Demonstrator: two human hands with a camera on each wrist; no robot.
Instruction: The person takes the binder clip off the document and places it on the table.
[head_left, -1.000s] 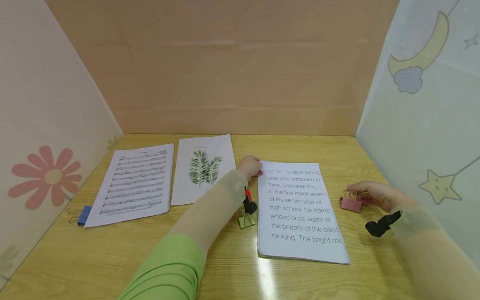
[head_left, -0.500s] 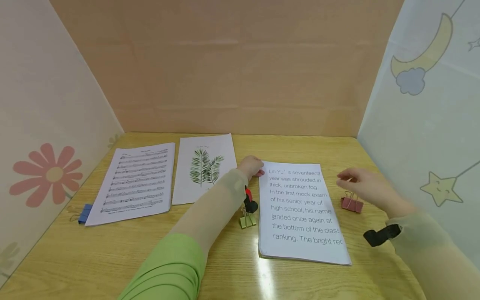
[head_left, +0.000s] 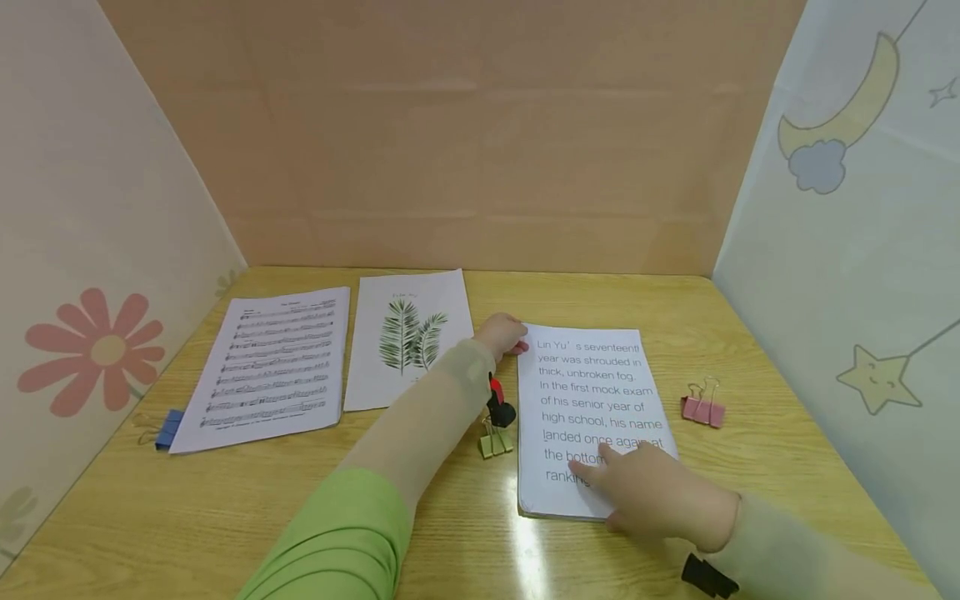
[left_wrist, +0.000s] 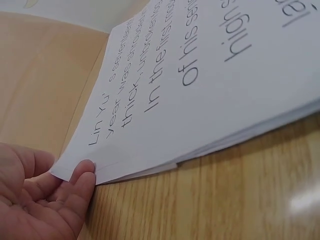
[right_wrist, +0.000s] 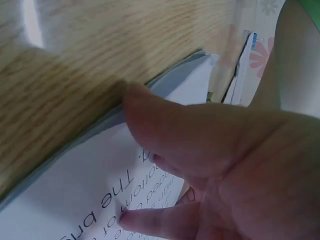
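A stack of printed paper (head_left: 592, 375) with large text lies on the wooden table. My left hand (head_left: 501, 335) pinches its upper left corner, the sheets' corner showing between thumb and fingers in the left wrist view. My right hand (head_left: 652, 492) is over the stack's lower right part, its fingers extended across the text and its thumb by the bottom edge in the right wrist view. It covers the lower right corner in the head view. To the right of the stack a pink binder clip (head_left: 703, 408) sits on the table, apart from both hands.
Beside my left wrist stands a yellow-green binder clip (head_left: 495, 440). Farther left lie a plant print (head_left: 408, 337) and a sheet-music stack (head_left: 270, 367), with a blue binder clip (head_left: 170, 429) at its lower left. Patterned side panels and a brown back panel (head_left: 480, 133) border the table.
My right hand has left the pink binder clip, lifted, and moved left and toward me onto the paper stack's lower right part. My left hand has stayed at the upper left corner.
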